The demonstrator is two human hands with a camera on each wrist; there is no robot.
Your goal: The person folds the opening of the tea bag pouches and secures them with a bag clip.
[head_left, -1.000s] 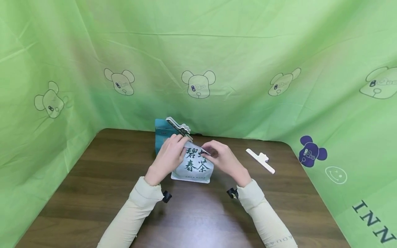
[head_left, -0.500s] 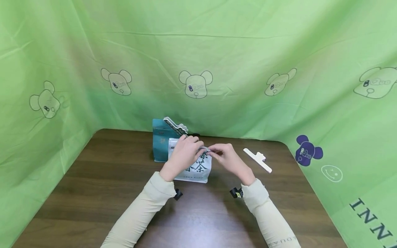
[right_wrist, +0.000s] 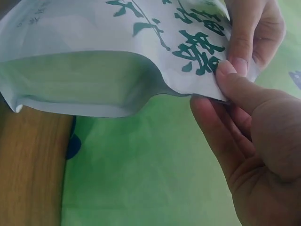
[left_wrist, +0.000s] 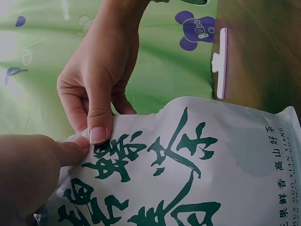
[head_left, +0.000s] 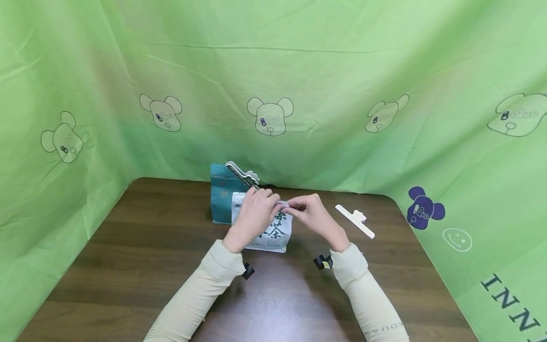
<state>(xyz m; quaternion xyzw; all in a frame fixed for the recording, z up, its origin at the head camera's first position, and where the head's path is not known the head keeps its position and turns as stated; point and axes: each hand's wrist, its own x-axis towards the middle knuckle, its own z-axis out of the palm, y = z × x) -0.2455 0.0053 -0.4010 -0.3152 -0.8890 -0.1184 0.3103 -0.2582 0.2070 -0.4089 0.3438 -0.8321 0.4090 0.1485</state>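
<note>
A white tea bag [head_left: 273,242] with large green characters stands upright on the brown table, mid-view from the head. My left hand [head_left: 255,213] covers its upper middle and pinches the top edge, thumb in front. Beside it, my right hand [head_left: 314,216] pinches the same edge close to the right corner. In the left wrist view the right thumb [left_wrist: 99,125] presses on the bag's front, right against the left thumb [left_wrist: 73,150]. From the right wrist, the right fingers [right_wrist: 221,132] show behind the bag's edge and the side gusset [right_wrist: 89,80] bulges below.
Behind and left stands a teal pouch [head_left: 221,202], with a white clip with a dark striped edge [head_left: 243,175] slanting at its top. A white clip [head_left: 355,221] lies on the table [head_left: 128,266] to the right. Green printed cloth [head_left: 325,156] surrounds the table.
My left hand has slid right along the bag's top edge to meet the right hand, uncovering the upper left corner. In the last half second both hands have barely moved.
</note>
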